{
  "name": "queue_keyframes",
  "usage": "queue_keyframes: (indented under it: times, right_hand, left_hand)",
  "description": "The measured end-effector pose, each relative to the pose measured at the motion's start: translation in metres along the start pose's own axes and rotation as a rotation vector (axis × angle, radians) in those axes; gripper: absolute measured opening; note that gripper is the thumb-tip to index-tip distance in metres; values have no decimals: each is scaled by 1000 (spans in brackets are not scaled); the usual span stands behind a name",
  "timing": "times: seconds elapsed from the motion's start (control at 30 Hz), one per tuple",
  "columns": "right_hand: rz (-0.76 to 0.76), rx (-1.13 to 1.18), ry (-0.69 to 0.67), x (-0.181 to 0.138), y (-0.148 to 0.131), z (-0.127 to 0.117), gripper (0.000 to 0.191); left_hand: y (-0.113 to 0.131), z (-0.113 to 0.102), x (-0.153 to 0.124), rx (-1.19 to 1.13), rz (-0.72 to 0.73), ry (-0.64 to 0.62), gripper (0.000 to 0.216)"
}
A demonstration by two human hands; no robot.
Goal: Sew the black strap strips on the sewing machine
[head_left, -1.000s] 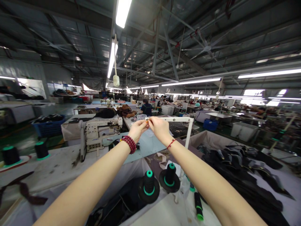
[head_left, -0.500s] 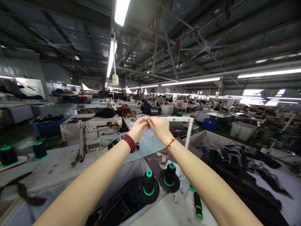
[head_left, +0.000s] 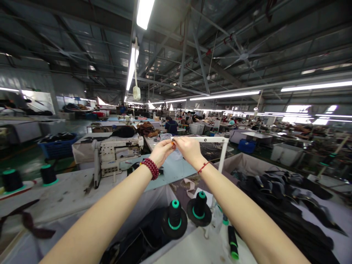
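Both my hands are raised together at the left end of the white thread stand arm [head_left: 216,139]. My left hand [head_left: 162,151] is closed in a pinch, fingertips by the arm's tip. My right hand [head_left: 189,148] is bent over that same tip with its fingers pressed together, touching or nearly touching the left. Whatever lies between the fingertips is too small to make out. Below them, a black thread cone [head_left: 175,216] and a second black thread cone [head_left: 200,206] stand upright on round black holders. Another black spool [head_left: 233,242] lies lower right.
A sewing machine [head_left: 117,152] stands on the left table. More black thread cones [head_left: 48,175] sit at far left. Dark cut pieces [head_left: 275,190] are heaped on the right. A blue basket [head_left: 57,146] is on the floor. People [head_left: 171,126] work further back.
The view has shifted slightly, so the scene sits a little further right. Both hands stay at the stand arm's tip, with only a small change in the fingers.
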State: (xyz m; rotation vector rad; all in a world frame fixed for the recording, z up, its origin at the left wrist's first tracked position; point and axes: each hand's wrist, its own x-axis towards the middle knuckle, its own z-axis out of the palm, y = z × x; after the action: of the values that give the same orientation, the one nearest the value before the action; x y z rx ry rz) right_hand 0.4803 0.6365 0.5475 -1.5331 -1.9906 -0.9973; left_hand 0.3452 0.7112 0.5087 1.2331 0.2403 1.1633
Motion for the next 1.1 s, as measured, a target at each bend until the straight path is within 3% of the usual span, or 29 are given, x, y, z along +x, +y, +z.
queue_keyframes:
  times: [0.47, 0.67, 0.77, 0.87, 0.93, 1.1]
  right_hand:
    - [20, 63, 14, -2, -1, 2, 21]
    - [47, 185, 36, -7, -12, -12, 23]
    - [27, 299, 68, -23, -28, -24, 42]
    - [-84, 456, 74, -54, -54, -38, 56]
    - [-147, 565, 68, -81, -74, -51, 51]
    - [-163, 808, 51, -158, -125, -95, 17]
  left_hand:
    - [-10, -1, 0, 180, 87, 116, 16]
    - [-1, 1, -18, 389, 117, 183, 20]
    - [16, 5, -49, 552, 136, 161, 18]
    - [41, 14, -102, 735, 144, 70, 15]
    - [59, 24, -146, 842, 140, 18, 15]
    - [92, 49, -258, 1019, 68, -15, 13]
